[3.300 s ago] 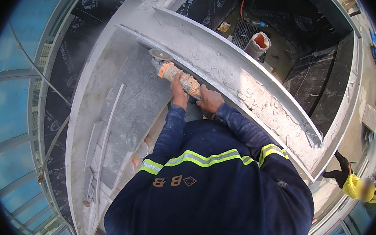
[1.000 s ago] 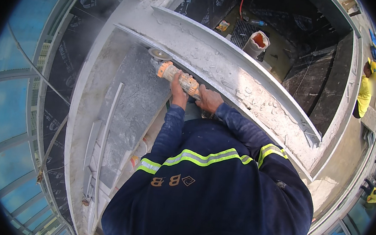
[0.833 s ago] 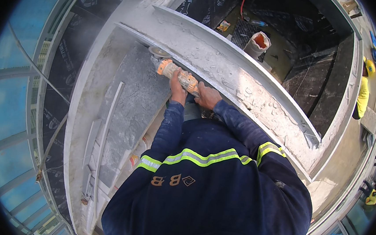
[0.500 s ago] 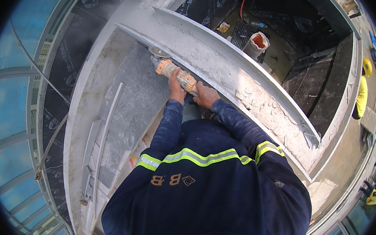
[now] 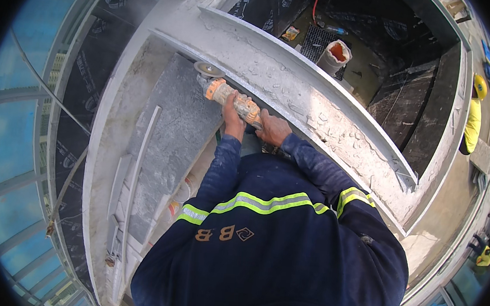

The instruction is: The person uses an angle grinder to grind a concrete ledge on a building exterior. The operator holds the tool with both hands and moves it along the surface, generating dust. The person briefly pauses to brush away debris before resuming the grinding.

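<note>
Both of my hands grip a dusty orange-and-grey angle grinder point(image 5: 233, 99). My left hand point(image 5: 234, 116) wraps round the middle of its body. At its rear end, my right hand point(image 5: 273, 127) is closed round the handle. The round disc point(image 5: 208, 69) sits at the far left end, close to the edge of a long pale metal beam point(image 5: 250, 84); whether it touches the edge I cannot tell. Beneath the grinder lies a grey flat panel point(image 5: 182, 113). My fingertips are partly hidden behind the tool.
Beyond the beam is a dark pit with a pipe stub point(image 5: 334, 56) and a black grate point(image 5: 317, 42). Loose chips lie on the concrete ledge point(image 5: 339, 129). Thin metal strips point(image 5: 140, 170) lie at left. A person in yellow point(image 5: 473, 122) is at the far right.
The grinder and both hands have shifted very slightly right. The disc now shows a little more of its face. My grip is the same.
</note>
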A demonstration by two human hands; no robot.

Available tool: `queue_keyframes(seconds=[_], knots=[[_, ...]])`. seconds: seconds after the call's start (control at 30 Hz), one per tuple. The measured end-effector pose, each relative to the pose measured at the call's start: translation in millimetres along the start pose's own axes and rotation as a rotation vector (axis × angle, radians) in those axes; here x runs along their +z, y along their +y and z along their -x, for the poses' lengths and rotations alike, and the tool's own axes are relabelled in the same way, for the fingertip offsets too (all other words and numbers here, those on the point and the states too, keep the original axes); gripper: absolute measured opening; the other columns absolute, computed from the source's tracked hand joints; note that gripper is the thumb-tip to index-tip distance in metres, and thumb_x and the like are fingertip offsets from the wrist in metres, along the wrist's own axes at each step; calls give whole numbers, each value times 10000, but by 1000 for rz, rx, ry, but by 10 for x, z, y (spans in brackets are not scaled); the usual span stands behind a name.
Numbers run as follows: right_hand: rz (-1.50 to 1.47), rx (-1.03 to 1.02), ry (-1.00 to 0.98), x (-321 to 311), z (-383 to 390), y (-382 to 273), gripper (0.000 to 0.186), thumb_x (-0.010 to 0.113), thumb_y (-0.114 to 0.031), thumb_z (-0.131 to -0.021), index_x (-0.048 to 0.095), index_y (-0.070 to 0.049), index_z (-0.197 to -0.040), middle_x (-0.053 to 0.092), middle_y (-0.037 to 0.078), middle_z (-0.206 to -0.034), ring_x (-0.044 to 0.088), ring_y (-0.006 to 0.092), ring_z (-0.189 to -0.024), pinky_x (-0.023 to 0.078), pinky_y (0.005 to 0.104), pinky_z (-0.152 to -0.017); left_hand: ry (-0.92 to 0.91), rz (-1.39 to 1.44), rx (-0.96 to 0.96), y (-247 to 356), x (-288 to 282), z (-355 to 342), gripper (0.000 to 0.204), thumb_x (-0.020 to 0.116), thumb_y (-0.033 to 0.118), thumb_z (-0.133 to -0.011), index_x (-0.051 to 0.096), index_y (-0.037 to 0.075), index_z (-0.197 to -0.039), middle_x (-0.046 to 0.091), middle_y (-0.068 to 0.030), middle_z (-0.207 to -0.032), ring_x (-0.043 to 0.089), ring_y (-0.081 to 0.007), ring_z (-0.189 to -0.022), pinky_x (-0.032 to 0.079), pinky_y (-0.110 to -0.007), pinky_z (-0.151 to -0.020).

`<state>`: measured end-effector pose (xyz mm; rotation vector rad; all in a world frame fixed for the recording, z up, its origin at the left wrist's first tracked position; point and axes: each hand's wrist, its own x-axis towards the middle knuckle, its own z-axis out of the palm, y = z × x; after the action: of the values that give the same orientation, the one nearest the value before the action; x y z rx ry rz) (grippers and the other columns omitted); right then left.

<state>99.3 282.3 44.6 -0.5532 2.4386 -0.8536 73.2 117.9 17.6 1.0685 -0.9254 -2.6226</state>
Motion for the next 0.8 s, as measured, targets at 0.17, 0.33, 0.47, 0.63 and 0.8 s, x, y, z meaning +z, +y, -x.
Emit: queue_keyframes(seconds=[0.17,0.33,0.47,0.63,0.8], knots=[[-11,-8,15,79,-148,22,527,741,-293,-816,399,-9,-1097,687,274,-881,677,474,-873,526,548,-736,-22,4,-8,11,-84,-194,230,691,209,-886,593,40,-1009,618,-94,-853,679,-261,-767,580,-416,-688],[-21,4,3,45,-270,-29,472,718,-243,-813,425,9,-1081,694,280,-904,689,461,-895,543,539,-761,-20,-19,10,76,-55,-324,237,678,207,-884,597,39,-1030,613,-95,-859,676,-264,-766,580,-420,-694],[-12,13,-3,1,-226,-71,469,719,-247,-814,425,7,-1076,695,276,-904,689,460,-894,544,538,-754,-6,-39,14,81,-34,-271,251,667,210,-889,596,33,-1052,612,-99,-865,680,-275,-774,582,-430,-692],[-11,12,-6,-52,-22,-65,472,727,-249,-818,425,3,-1079,694,271,-889,692,459,-881,550,539,-744,9,-22,-16,26,-19,-53,245,668,202,-895,589,34,-1055,621,-105,-879,686,-285,-780,591,-438,-699],[-4,-11,-18,-90,120,-50,489,728,-273,-826,415,0,-1083,691,271,-878,690,462,-869,547,548,-734,0,-20,-23,-19,-15,99,224,679,200,-900,590,49,-1040,632,-108,-888,688,-285,-782,593,-431,-702]])
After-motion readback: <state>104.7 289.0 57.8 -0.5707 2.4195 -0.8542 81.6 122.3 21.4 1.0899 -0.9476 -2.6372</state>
